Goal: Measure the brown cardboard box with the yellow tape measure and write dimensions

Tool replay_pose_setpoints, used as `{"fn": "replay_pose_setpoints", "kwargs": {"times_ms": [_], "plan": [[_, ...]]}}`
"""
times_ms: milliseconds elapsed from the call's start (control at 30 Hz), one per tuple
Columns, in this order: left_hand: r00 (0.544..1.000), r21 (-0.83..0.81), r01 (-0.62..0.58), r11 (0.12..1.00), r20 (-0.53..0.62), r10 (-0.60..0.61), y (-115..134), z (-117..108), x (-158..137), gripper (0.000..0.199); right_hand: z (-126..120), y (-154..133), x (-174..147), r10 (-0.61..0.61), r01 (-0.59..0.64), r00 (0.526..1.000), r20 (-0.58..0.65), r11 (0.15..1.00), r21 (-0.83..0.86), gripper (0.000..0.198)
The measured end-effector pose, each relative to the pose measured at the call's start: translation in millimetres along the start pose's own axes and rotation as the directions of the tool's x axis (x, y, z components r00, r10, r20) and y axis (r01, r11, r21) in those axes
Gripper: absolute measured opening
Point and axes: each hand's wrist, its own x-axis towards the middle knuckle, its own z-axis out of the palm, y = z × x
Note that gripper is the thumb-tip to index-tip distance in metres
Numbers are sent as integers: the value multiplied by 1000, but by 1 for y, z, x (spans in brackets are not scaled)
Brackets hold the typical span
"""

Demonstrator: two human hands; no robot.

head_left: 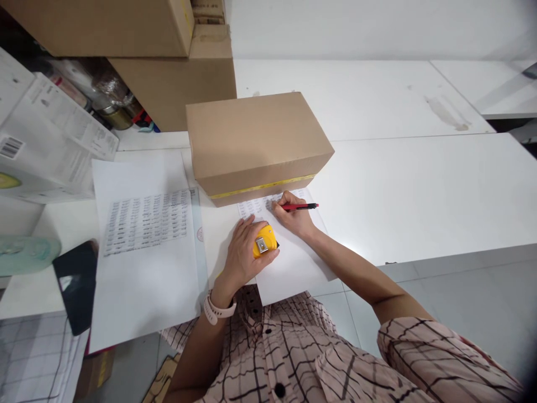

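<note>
My right hand is closed around a red and black pen, its tip hidden by the fingers over a sheet of paper with handwritten rows near its top. On the left part of that sheet, my left hand grips a yellow tape measure with a metal clip facing up; no blade shows pulled out. Just beyond both hands sits a closed brown cardboard box with yellow tape along its near lower side. The box's near edge borders the top of the sheet.
More written papers lie on the left. Beside them are a dark phone-like slab and a greenish bottle. Large cartons and a white printed box stand at the back left. The white table extends right.
</note>
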Motion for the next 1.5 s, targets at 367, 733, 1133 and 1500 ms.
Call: {"fn": "replay_pose_setpoints", "kwargs": {"times_ms": [367,733,1133,1500], "plan": [[1000,8,2,1000,7,-2,1,-1,0,55,1,-2,1,18,-17,1000,-14,999,40,28],[1000,10,-16,1000,4,16,1,-2,1,54,1,-1,2,1,1,999,-53,999,54,27],[1000,-3,-13,1000,-1,13,2,-2,1,54,0,-2,2,-10,12,999,-38,999,46,27],[1000,-5,-1,1000,4,1,2,-2,1,55,0,-4,2,-5,6,999,-47,999,33,27]]}}
